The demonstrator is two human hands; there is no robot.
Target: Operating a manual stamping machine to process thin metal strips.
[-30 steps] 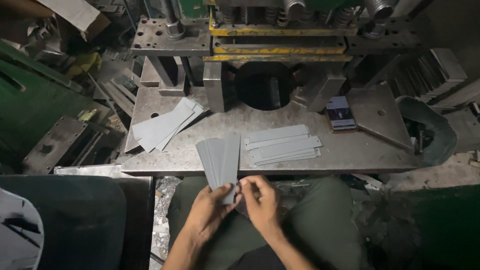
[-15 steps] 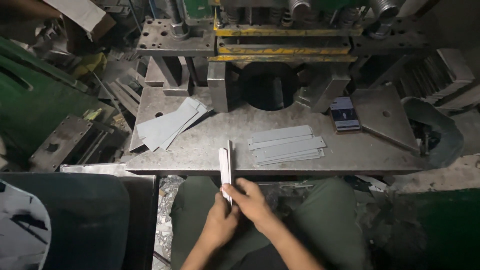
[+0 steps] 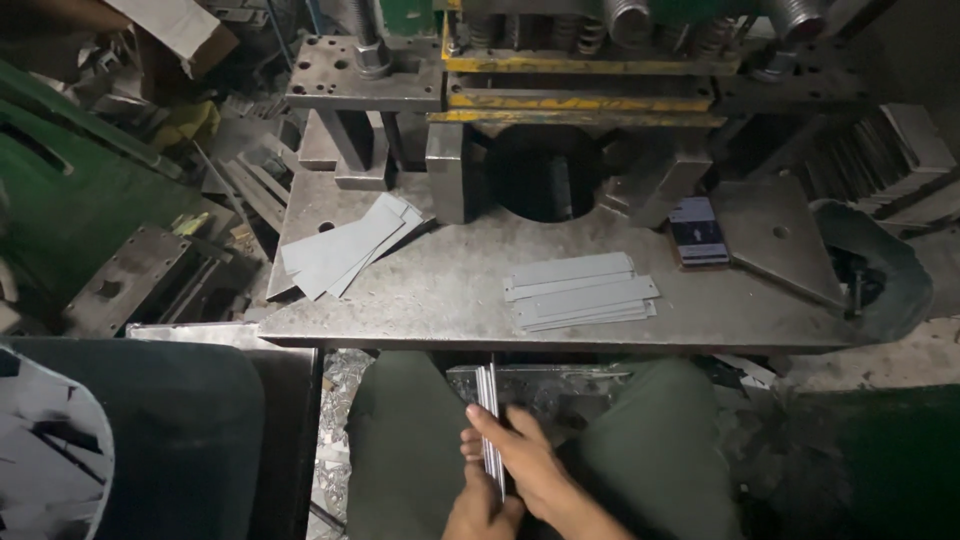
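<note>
Low over the lap, between the knees of the green trousers (image 3: 400,440), both hands close on a thin bundle of grey metal strips (image 3: 489,415) held on edge, so that only its narrow side shows, pointing up toward the near edge of the steel press table (image 3: 450,300). The right hand (image 3: 530,470) wraps it from the right, fingers (image 3: 492,425) curled together and laid across the bundle's side. The left hand (image 3: 478,512) sits below and behind, pinched on the bundle's lower end; most of it is hidden by the right hand. On the table, a loose stack of flat strips (image 3: 580,290) lies near the front edge, right of centre. A fanned pile of wider grey sheets (image 3: 345,245) lies toward the left edge. A small dark card (image 3: 697,230) rests further back on the right, beside the round opening (image 3: 545,175) under the yellow-barred press frame (image 3: 580,65).
</note>
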